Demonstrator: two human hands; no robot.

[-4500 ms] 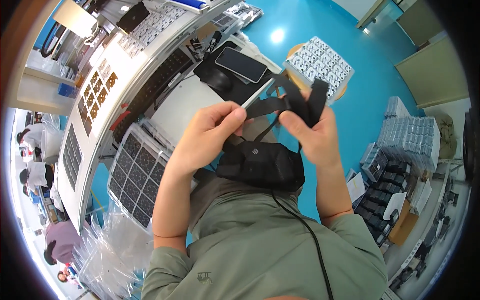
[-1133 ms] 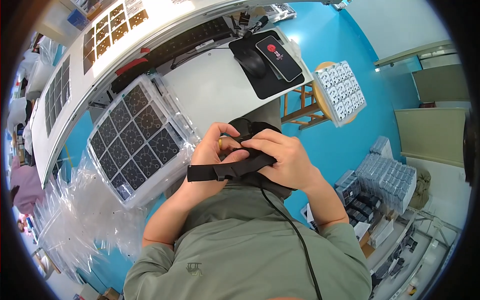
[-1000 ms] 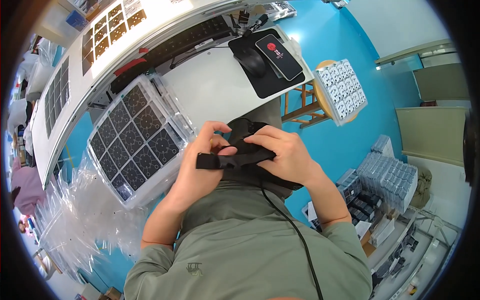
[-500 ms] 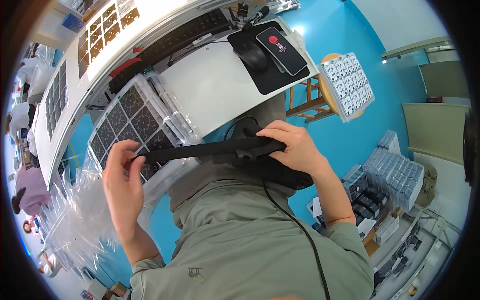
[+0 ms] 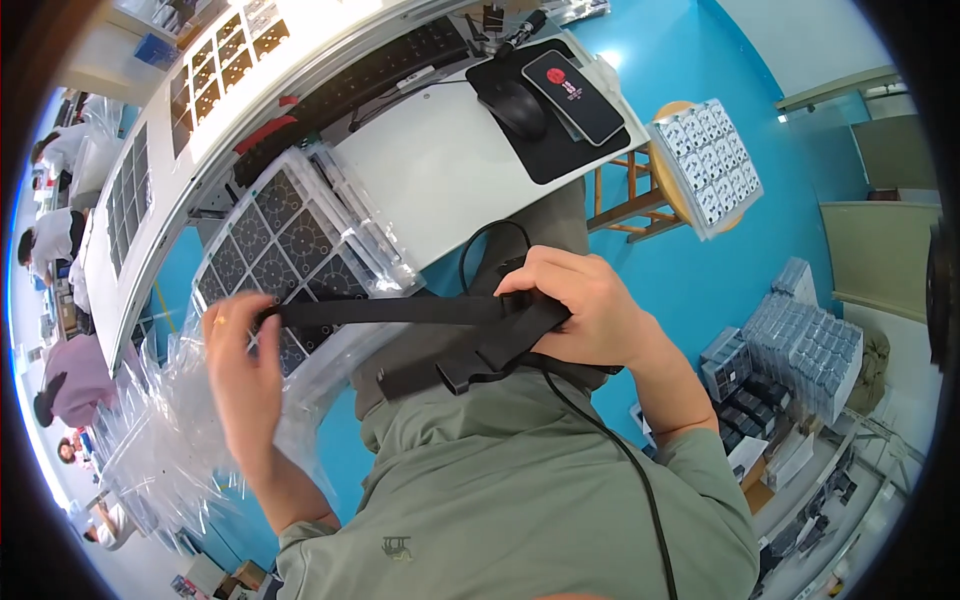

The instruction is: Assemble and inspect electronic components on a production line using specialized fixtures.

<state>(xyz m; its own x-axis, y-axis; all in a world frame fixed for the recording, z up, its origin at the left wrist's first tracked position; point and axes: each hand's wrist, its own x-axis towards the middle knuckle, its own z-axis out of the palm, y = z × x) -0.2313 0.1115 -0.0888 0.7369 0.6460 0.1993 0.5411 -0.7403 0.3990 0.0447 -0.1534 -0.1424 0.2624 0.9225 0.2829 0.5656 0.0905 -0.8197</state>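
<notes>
A black strap (image 5: 390, 310) stretches above my lap between both hands. Its left end is pinched between the thumb and fingers of my left hand (image 5: 245, 340), which is slightly blurred. My right hand (image 5: 588, 310) is closed around the gathered part of the strap. A folded loose end (image 5: 465, 368) hangs below that grip, over my shirt hem. Close to my right hand, a black cable (image 5: 615, 440) runs down across my green shirt. What lies inside the right fist is partly hidden.
A white tabletop (image 5: 430, 170) ahead bears a black mouse (image 5: 517, 108) and a phone (image 5: 572, 97) on a dark mat. Patterned black panels (image 5: 270, 260) and clear plastic bags (image 5: 165, 430) are at left. A stool (image 5: 670, 180) with a tray and stacked clear trays (image 5: 800, 340) stand right.
The strap's loose folded end has dropped lower below my right hand. The strap between my hands is now closer to level. The whole view has shifted slightly.
</notes>
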